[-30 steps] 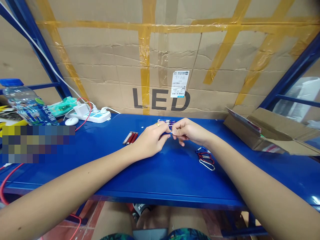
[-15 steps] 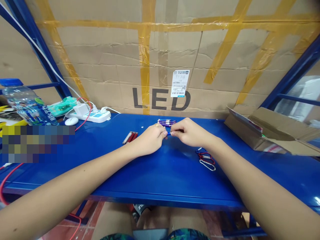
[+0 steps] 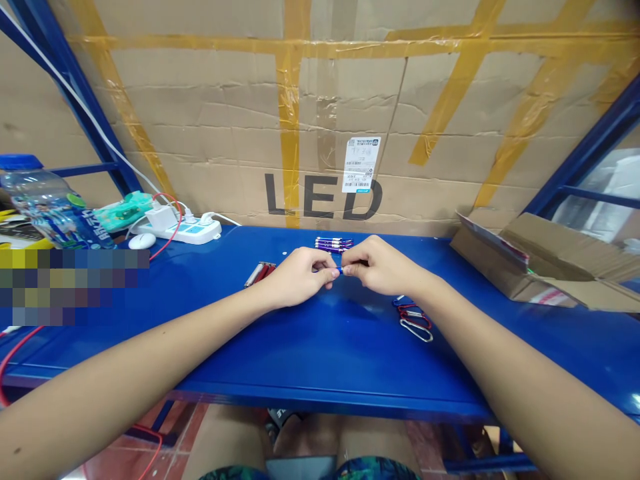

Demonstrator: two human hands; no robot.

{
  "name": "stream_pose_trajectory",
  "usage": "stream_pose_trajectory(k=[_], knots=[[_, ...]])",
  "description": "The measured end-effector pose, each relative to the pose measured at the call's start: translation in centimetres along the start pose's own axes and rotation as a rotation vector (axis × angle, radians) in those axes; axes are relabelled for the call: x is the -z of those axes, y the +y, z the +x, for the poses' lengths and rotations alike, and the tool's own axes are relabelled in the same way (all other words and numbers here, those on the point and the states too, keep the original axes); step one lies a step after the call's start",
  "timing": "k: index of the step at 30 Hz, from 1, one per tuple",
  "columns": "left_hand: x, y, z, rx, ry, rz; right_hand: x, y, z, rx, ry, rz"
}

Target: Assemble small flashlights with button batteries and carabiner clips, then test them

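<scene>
Over the middle of the blue table, my left hand (image 3: 306, 277) and my right hand (image 3: 369, 264) meet, both with fingers pinched on a small blue cylinder (image 3: 341, 271). Most of that cylinder is hidden by the fingers, so its exact kind does not show. Just behind the hands lies a row of shiny blue-purple pen-like sticks (image 3: 327, 245). Red and silver cylinders (image 3: 258, 274) lie to the left, partly covered by my left hand. Below my right wrist are several carabiners (image 3: 416, 321) in blue, red and silver.
An open cardboard box (image 3: 520, 267) stands at the right of the blue table (image 3: 310, 360). On the left are a plastic bottle (image 3: 47, 203), a white power strip (image 3: 195, 231) with cables, and a white mouse (image 3: 142, 241). A large taped carton (image 3: 225, 133) rises behind.
The fingers of my left hand have shifted and loosened slightly around the blue cylinder. My right hand keeps its pinch in nearly the same place.
</scene>
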State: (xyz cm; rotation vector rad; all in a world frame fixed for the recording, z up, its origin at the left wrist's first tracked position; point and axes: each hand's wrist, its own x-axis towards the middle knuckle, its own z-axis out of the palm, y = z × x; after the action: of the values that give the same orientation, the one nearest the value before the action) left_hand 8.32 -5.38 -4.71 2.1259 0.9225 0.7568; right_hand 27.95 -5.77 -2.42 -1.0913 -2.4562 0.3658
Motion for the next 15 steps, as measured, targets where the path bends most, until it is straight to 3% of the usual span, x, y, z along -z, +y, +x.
stream_pose_trajectory(k=[6,15], knots=[[-0.11,0.26,-0.21,-0.042,0.039,-0.012,0.13,-0.22,0.06,-0.067,-0.028,0.090],[-0.47,0.23,-0.70,-0.285,0.174,0.310,0.09,0.06,0.06,-0.155,-0.062,0.325]])
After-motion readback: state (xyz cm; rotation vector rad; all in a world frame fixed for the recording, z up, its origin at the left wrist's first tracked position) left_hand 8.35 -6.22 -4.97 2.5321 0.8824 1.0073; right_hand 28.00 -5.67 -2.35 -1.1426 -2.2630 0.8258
